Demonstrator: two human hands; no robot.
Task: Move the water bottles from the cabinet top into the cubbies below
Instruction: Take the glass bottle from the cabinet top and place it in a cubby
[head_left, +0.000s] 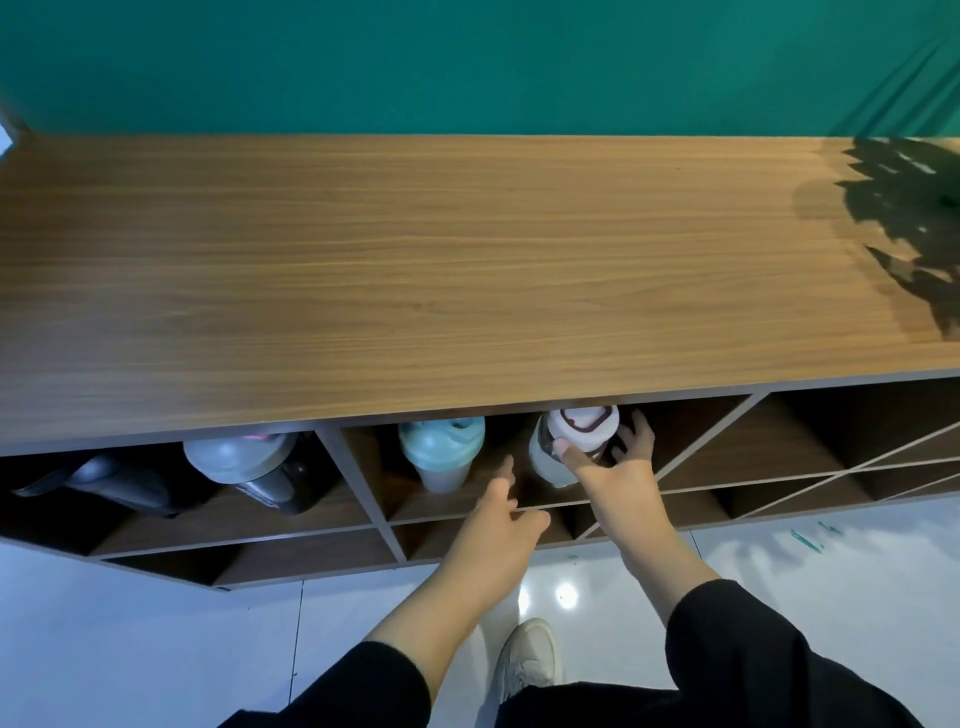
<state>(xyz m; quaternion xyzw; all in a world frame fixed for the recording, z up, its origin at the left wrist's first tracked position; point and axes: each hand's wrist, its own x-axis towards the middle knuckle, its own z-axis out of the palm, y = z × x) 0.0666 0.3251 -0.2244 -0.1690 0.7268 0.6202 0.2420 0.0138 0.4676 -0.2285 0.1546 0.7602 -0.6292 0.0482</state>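
Note:
My right hand (618, 462) is wrapped around a clear bottle with a white lid (582, 423), standing it inside the middle upper cubby (363, 467) under the wooden cabinet top (415, 260). A mint-green capped bottle (440, 452) stands to its left in the same cubby. My left hand (498, 519) hovers at the cubby's front edge between the two bottles, fingers apart, holding nothing. In the left cubby a grey-lidded dark bottle (244, 462) stands beside a black object (119, 483). The cabinet top carries no bottles in view.
A green wall (467, 62) backs the cabinet. A plant's shadow (909, 223) falls on the top's right end. Cubbies with diagonal dividers (779, 467) lie to the right. White glossy floor (156, 649) and my shoe (524, 660) are below.

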